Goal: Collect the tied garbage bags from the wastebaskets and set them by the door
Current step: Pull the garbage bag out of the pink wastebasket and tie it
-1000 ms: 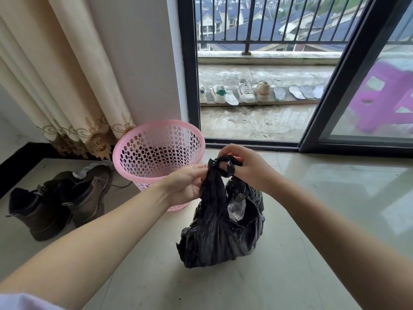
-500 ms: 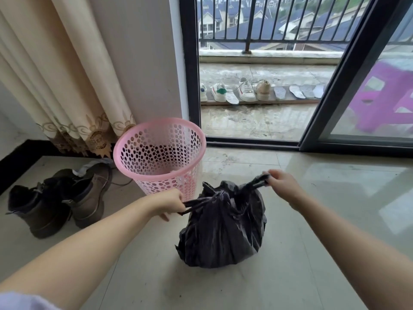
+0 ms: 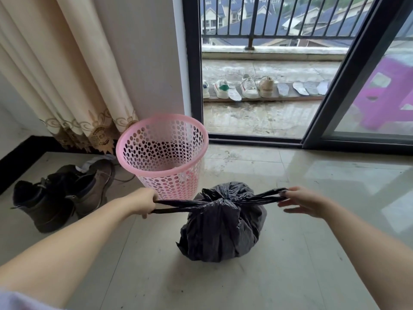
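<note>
**Bag Knotted on the Floor, Both Ends Pulled Tight**

While the black bag (image 3: 221, 229) sits on the pale tiled floor (image 3: 301, 265), we hold its two tie ends stretched out flat to either side of the knot at its top. Our left hand (image 3: 143, 202) is curled into a fist round the left end, which runs taut from the knot to our fingers. Our right hand (image 3: 306, 201) pinches the right end between thumb and forefinger, while its other fingers spread loosely below, closing on nothing. The bag is bunched and rounded, standing on its own base, with the knot drawn in at the middle of its top.

Just behind the bag and a little to its left stands the pink basket (image 3: 143, 139), upright, its wall pierced all over with round holes; we see no liner in it. The bag is near the basket, though we cannot tell whether they touch. To the left of the basket lie dark boots (image 3: 55, 198) on the floor, below a cream curtain (image 3: 55, 74) with a patterned hem.

Beyond the basket is the sliding door (image 3: 192, 63), standing open onto a balcony. Out there, shoes (image 3: 248, 88) and insoles are lined up in a row before a railing (image 3: 279, 16). Through the glass pane on the right shows a purple stool (image 3: 384, 95).
</note>
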Tool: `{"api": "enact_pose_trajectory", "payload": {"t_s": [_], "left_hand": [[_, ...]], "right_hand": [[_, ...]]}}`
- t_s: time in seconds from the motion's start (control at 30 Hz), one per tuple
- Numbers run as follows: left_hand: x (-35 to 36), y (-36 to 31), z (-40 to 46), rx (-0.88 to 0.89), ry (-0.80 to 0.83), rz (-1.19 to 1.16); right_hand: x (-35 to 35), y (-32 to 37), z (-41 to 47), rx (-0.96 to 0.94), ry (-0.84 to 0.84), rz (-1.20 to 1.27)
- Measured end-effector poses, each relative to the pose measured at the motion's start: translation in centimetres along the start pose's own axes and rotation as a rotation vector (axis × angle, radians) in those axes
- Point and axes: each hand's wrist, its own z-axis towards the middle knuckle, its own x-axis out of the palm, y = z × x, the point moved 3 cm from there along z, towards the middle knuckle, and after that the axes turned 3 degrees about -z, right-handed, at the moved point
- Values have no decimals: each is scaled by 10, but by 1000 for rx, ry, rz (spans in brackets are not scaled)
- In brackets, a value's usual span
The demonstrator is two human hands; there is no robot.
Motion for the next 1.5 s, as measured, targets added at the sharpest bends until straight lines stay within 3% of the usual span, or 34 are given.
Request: {"api": "enact_pose_trajectory", "payload": {"t_s": [0.17,0.23,0.3,0.37,0.5,0.63,0.77,0.93,1.07,1.17,1.23,1.37,1.5], "left_hand": [[-20,-35,-14,315,-231,-39],[-32,-65,-29,436,-351,-174],[-38,-97,-43,532,-352,-336],[-35,-125,-53,612,-307,-397],[-24,-151,-58,640,-338,-162],[-16,-147,-57,612,-160,-117],[-8,-144,-50,562,55,-410],[1,-141,-38,561,220,-671],[4,-141,-25,560,362,-1128],[3,-145,-13,513,296,-1266],[6,-146,-5,542,223,-1153],[24,-139,15,577,-8,-523],[55,-128,36,657,-91,-120]], "right_hand": [[13,53,-21,-162,376,254],[22,80,-27,-247,433,369],[36,102,-34,-340,435,394],[56,115,-40,-417,468,253],[96,118,-47,-449,528,-221],[96,117,-48,-422,456,-422],[97,112,-46,-348,583,-291],[84,116,-43,-374,556,-239],[77,106,-37,-353,687,186],[76,98,-27,-326,629,359],[74,91,-17,-376,505,226],[79,71,2,-531,114,-479],[104,49,15,-674,51,-833]]}}
